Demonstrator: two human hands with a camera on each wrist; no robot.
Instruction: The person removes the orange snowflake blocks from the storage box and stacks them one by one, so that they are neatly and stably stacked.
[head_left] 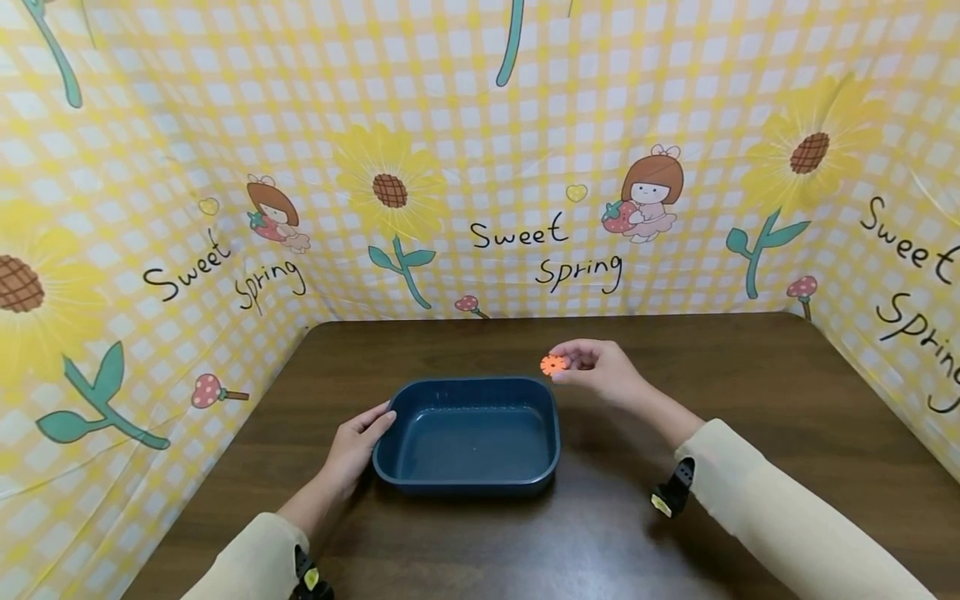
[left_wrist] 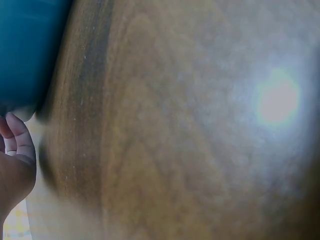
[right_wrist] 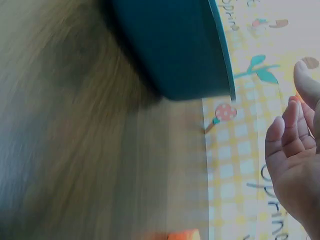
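A dark blue rectangular tray point(head_left: 465, 485) with rounded corners and raised walls is at the middle of the table; its inside shows no contents. My left hand point(head_left: 356, 446) grips its left side, thumb on the rim. In the left wrist view, curled fingers point(left_wrist: 17, 132) show beside the tray's lower edge. Beyond the tray's far right corner, my right hand point(head_left: 600, 367) pinches a small orange notched disc point(head_left: 553, 365) between thumb and fingers. From the right wrist, the hand point(right_wrist: 295, 160) shows at the right edge, hiding most of the disc.
The dark brown wooden table point(head_left: 750, 400) has a yellow checked cloth point(head_left: 510, 167) with flower prints hanging behind it and at both sides. Black wrist cameras point(head_left: 675, 487) sit at both cuffs. A small orange thing point(right_wrist: 184, 235) shows at the right wrist view's bottom edge.
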